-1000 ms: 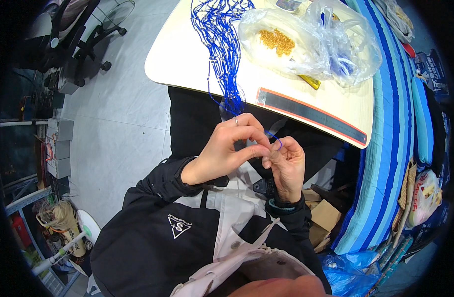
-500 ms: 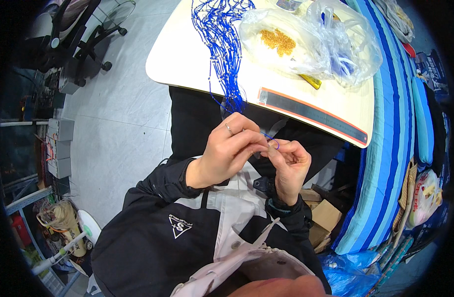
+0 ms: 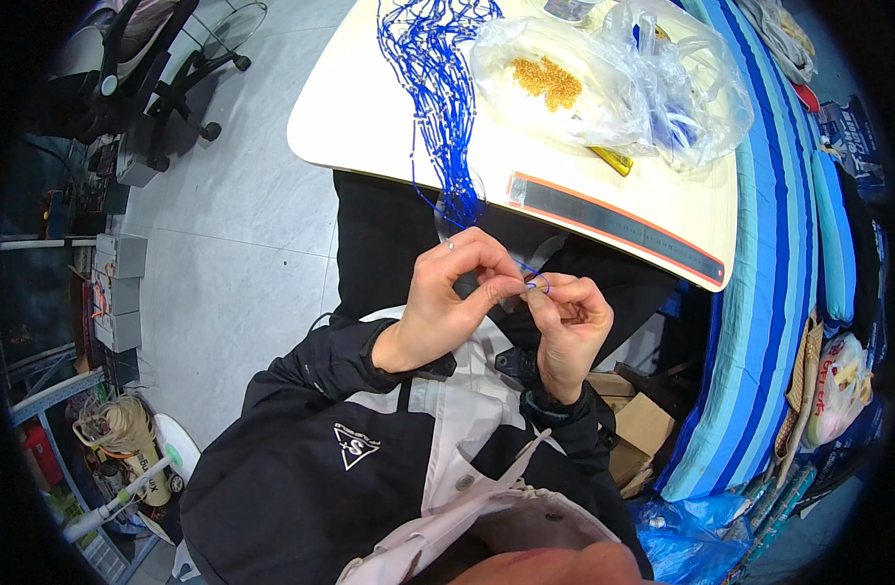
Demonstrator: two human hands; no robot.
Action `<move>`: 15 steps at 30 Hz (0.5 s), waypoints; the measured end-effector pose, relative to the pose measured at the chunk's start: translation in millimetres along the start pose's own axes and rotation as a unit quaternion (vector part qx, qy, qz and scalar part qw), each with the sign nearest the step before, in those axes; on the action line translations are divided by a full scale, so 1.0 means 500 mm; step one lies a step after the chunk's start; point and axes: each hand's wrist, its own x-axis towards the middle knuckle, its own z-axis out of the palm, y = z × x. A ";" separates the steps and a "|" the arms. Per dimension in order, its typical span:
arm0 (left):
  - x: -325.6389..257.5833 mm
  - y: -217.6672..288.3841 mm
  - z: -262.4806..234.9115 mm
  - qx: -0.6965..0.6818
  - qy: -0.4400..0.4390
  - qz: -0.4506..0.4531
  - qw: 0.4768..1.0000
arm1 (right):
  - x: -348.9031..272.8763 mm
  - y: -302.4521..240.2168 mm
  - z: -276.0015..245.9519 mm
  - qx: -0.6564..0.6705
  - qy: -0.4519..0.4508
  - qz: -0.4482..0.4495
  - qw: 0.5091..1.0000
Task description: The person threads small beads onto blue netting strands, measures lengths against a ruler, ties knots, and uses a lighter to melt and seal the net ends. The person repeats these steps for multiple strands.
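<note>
Over my lap, just off the table's near edge, my left hand (image 3: 457,292) and my right hand (image 3: 570,327) meet at the fingertips. Both pinch a thin blue cord (image 3: 537,273), which makes a small loop above the right thumb and forefinger. The left hand wears a ring. Whatever lies right between the fingertips is too small to make out. Beyond the left hand, a thick bundle of blue cords (image 3: 446,117) dotted with small light beads runs across the table and hangs over its edge.
On the pale table (image 3: 345,117) lie a dark ruler with an orange border (image 3: 618,229), a clear plastic bag (image 3: 603,88) with gold beads (image 3: 547,83), and a yellow object (image 3: 611,161). A blue striped bed (image 3: 750,322) stands at the right. Cardboard boxes (image 3: 642,429) sit below it.
My left hand has turned and its fingers have shifted, with thumb and forefinger now pinching at the loop. The right hand stays nearly in place.
</note>
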 end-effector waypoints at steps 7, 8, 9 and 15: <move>-0.009 0.002 0.011 0.096 0.012 0.131 0.987 | -0.004 0.007 0.012 0.012 0.021 -0.044 0.999; -0.009 0.003 0.009 0.078 0.007 0.119 0.990 | -0.004 0.008 0.012 0.029 0.024 -0.038 0.999; -0.009 0.003 0.008 0.060 0.001 0.107 0.992 | -0.004 0.008 0.012 0.029 0.020 -0.042 0.998; -0.002 0.003 0.008 0.021 0.013 0.095 0.995 | -0.003 0.008 0.011 0.046 0.016 -0.035 0.998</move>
